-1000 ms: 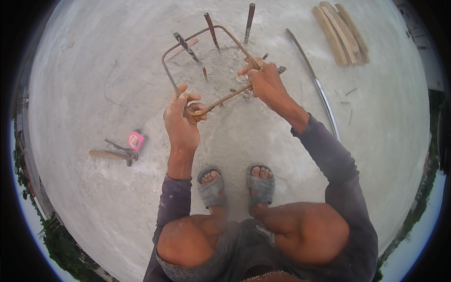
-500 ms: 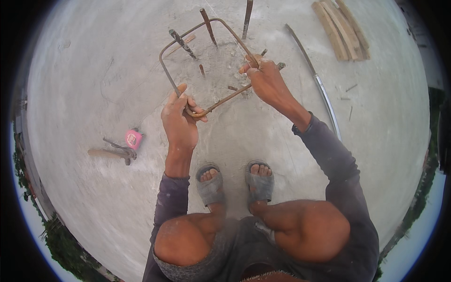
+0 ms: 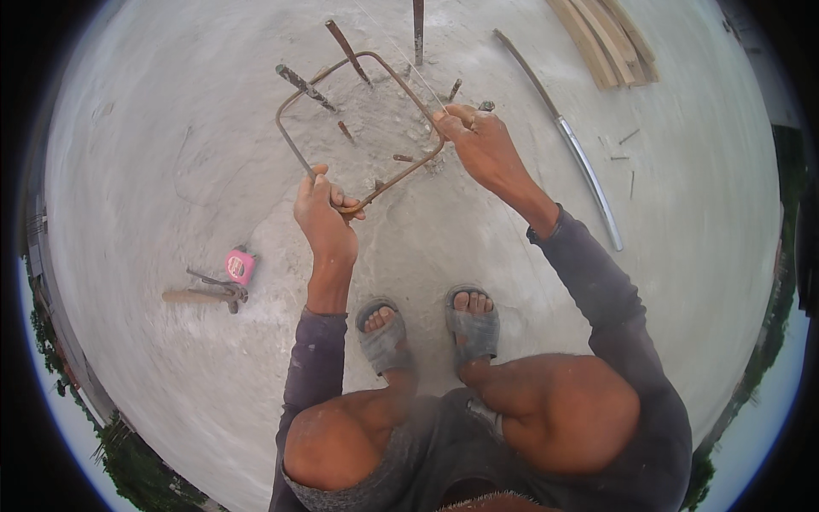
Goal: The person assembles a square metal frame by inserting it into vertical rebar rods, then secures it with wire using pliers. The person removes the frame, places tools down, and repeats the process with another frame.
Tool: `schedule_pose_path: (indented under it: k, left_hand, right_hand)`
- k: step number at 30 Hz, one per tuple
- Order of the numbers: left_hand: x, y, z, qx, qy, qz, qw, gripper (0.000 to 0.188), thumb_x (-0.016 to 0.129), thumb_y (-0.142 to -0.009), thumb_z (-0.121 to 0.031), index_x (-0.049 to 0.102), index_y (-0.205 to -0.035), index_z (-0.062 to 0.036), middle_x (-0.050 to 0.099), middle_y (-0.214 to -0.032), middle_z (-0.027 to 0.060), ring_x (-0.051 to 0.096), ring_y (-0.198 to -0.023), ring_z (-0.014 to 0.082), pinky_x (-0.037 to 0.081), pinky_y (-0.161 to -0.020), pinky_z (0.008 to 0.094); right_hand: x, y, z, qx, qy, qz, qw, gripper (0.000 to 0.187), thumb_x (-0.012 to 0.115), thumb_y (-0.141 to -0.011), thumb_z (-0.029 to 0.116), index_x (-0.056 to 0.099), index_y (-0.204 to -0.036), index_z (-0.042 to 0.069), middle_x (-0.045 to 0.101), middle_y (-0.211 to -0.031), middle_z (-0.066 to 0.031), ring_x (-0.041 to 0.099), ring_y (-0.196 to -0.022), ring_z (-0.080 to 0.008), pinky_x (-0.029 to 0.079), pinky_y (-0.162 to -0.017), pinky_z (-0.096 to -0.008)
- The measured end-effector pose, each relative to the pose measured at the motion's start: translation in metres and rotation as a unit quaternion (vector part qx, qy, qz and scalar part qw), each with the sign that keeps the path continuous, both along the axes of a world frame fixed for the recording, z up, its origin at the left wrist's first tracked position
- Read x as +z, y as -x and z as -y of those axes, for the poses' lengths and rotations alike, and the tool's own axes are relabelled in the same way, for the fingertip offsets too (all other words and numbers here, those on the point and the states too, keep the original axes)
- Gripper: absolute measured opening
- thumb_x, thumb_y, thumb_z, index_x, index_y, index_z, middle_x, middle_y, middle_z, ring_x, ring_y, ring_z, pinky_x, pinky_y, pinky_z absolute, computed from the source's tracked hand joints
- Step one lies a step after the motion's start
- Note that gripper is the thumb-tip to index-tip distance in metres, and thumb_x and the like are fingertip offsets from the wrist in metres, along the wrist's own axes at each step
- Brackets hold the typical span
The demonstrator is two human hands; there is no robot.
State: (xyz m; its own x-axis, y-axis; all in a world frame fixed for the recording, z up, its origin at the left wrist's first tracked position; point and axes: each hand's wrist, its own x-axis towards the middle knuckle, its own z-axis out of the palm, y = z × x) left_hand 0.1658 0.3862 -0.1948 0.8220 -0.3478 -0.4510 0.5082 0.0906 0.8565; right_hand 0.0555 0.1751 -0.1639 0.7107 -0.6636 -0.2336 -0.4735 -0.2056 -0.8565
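A rounded square stirrup of bent steel rod (image 3: 394, 183) is held level above the concrete, around several upright rebar stubs. My left hand (image 3: 327, 205) is closed on its near left corner, fingers wrapped under the rod. At the right corner my right hand (image 3: 486, 149) pinches a thin white string (image 3: 401, 53) that runs up and away past the bars. Its fingertips are right beside the rod; whether they also touch it I cannot tell. Two rusty bars, one at the far left (image 3: 305, 88) and one beside it (image 3: 348, 53), stand near the stirrup's far side.
On the floor at left lie a pink tape measure (image 3: 240, 266) and a wooden-handled tool (image 3: 200, 295). A long curved bar with a silvery section (image 3: 589, 179) lies at right, near several loose nails (image 3: 630, 136). Wooden boards (image 3: 607, 43) lie at far right. Another tall bar (image 3: 418, 32) stands beyond the stirrup.
My right fingers have shifted from over the stirrup's right corner to just beside it, with the string between them. The whole view has moved slightly; my left hand keeps its grip.
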Motion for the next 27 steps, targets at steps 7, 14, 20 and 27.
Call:
schedule_pose_path:
  k: [7,14,20,27]
  left_hand:
    - [-0.060,0.001,-0.005,0.006,-0.031,0.017,0.999,0.027,0.043,-0.106,-0.016,0.051,-0.125,0.0013,0.045,-0.072,0.0002,0.054,-0.056,0.0124,0.047,-0.045,0.0311]
    - [-0.096,0.000,-0.009,0.007,-0.064,-0.012,0.998,0.026,0.043,-0.106,-0.015,0.051,-0.125,0.0008,0.045,-0.072,0.0003,0.054,-0.057,0.0124,0.049,-0.046,0.0311]
    - [-0.097,0.002,-0.010,-0.003,-0.094,0.016,0.995,0.025,0.042,-0.107,-0.014,0.051,-0.125,0.0008,0.048,-0.074,0.0007,0.055,-0.058,0.0117,0.051,-0.048,0.0300]
    - [-0.095,0.003,-0.009,-0.002,-0.096,0.025,0.995,0.026,0.042,-0.106,-0.014,0.051,-0.125,0.0014,0.048,-0.074,0.0012,0.055,-0.058,0.0118,0.051,-0.049,0.0294]
  right_hand:
    - [-0.020,0.014,-0.009,0.012,0.026,-0.101,0.994,0.049,0.058,-0.094,0.032,0.066,-0.125,-0.005,0.070,-0.106,-0.0316,0.069,-0.102,-0.0422,0.052,-0.092,-0.0424]
    - [-0.072,0.021,-0.001,0.042,0.078,-0.106,0.990,0.038,0.058,-0.090,0.024,0.071,-0.117,0.001,0.070,-0.093,-0.0291,0.070,-0.090,-0.0399,0.053,-0.084,-0.0450]
    - [-0.090,0.018,-0.003,0.036,0.010,-0.118,0.992,0.028,0.058,-0.092,0.024,0.075,-0.100,0.003,0.069,-0.082,-0.0252,0.068,-0.079,-0.0391,0.052,-0.075,-0.0462]
    - [-0.104,0.010,-0.003,0.045,0.041,-0.065,0.996,0.033,0.062,-0.091,0.029,0.076,-0.101,0.002,0.066,-0.070,-0.0211,0.062,-0.064,-0.0325,0.050,-0.068,-0.0423]
